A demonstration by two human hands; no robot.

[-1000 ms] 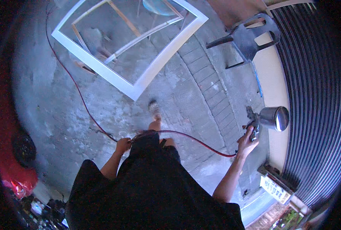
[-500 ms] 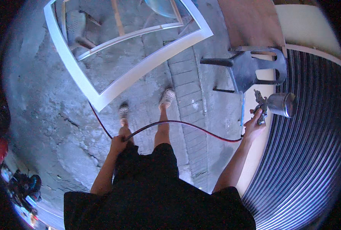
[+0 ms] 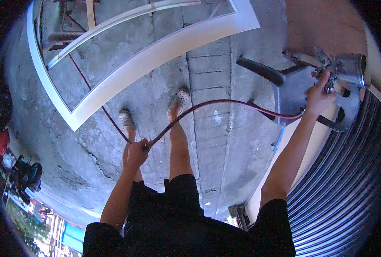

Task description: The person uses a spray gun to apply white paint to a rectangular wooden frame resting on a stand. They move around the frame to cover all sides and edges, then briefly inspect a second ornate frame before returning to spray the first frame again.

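My right hand (image 3: 320,97) grips a metal spray gun (image 3: 326,70) at arm's length on the right, its silver paint cup (image 3: 349,70) sticking out sideways. From the gun's handle a dark red air hose (image 3: 216,103) arcs across to my left hand (image 3: 138,153), whose fingers are closed around it near my thigh. Past that hand the hose runs up and left, passing under a large white rectangular frame (image 3: 156,60). The frame lies ahead of me, its near corner at the left, and neither hand touches it.
Behind the spray gun stands a grey plastic chair (image 3: 293,92). Ribbed dark shutter (image 3: 348,184) lines the right side. Cracked concrete floor (image 3: 83,158) spreads around my feet, and a dark motorbike-like heap (image 3: 25,173) sits at the far left.
My right hand has swung outward and farther ahead with the spray gun, now in front of the chair. The hose arc has stretched wider. The view has shifted, with the frame lower left.
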